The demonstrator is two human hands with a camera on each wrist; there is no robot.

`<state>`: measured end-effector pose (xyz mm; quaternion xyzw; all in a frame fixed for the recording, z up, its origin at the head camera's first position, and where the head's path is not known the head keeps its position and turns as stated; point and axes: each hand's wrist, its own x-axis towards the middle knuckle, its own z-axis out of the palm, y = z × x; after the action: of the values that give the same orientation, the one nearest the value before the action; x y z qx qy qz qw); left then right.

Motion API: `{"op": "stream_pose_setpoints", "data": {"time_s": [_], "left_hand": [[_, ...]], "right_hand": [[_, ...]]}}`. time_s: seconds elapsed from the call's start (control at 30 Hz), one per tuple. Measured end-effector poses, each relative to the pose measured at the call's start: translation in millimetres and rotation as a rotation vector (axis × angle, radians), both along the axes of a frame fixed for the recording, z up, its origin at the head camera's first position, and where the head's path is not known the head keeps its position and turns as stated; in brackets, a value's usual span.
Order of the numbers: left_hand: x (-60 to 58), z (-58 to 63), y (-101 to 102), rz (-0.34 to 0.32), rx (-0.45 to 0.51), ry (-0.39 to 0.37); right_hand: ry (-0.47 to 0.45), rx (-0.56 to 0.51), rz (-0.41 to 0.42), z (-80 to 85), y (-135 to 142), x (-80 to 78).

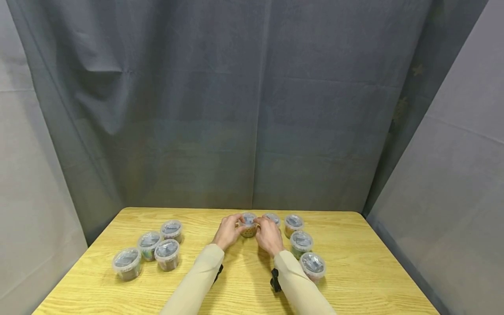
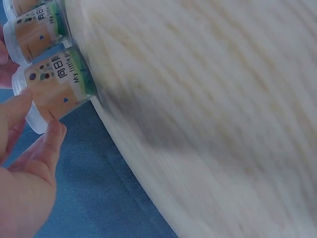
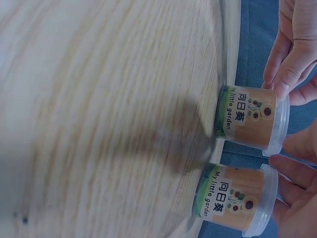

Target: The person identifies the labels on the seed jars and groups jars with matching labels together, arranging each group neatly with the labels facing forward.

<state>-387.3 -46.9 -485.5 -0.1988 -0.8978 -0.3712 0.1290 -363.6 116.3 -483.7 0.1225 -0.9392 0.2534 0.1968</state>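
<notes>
A small clear plastic tub (image 1: 248, 232) with a translucent lid stands near the table's far edge, between both hands. Its label has a sunflower picture and the words "My little garden" in the right wrist view. My left hand (image 1: 229, 232) grips its left side, thumb and fingers spread around the lid; in the left wrist view my left hand (image 2: 32, 178) is at the tub (image 2: 57, 91). At the lid's right edge are the curled fingertips of my right hand (image 1: 270, 236). A matching tub (image 3: 233, 196) stands just right of it, partly behind my right hand in the head view.
On the right a yellowish tub (image 1: 294, 222), a greenish tub (image 1: 301, 242) and a pinkish tub (image 1: 313, 264) run toward the front. Several lidded tubs, including a dark tub (image 1: 127, 262), cluster at left on the wooden table (image 1: 374, 271). A grey curtain (image 1: 197, 131) hangs behind.
</notes>
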Motion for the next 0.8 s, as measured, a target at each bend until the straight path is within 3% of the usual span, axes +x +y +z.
{"op": "stream_pose_setpoints", "data": {"time_s": [0.23,0.4,0.6,0.8], "left_hand": [[4.1,0.2,-1,0.011,-0.052,0.000],[12.7,0.1,-3,0.020,-0.048,-0.014],[23.2,6.5,-10,0.035,-0.044,0.021],[32.1,13.1,-17,0.073,-0.029,0.002]], "right_hand": [[0.010,-0.008,-0.017,-1.0,-2,0.7],[0.051,-0.004,-0.018,-2.0,-3,2.3],[0.090,0.002,-0.020,-1.4,-6,6.4],[0.186,0.001,0.033,0.1,-13,14.9]]}}
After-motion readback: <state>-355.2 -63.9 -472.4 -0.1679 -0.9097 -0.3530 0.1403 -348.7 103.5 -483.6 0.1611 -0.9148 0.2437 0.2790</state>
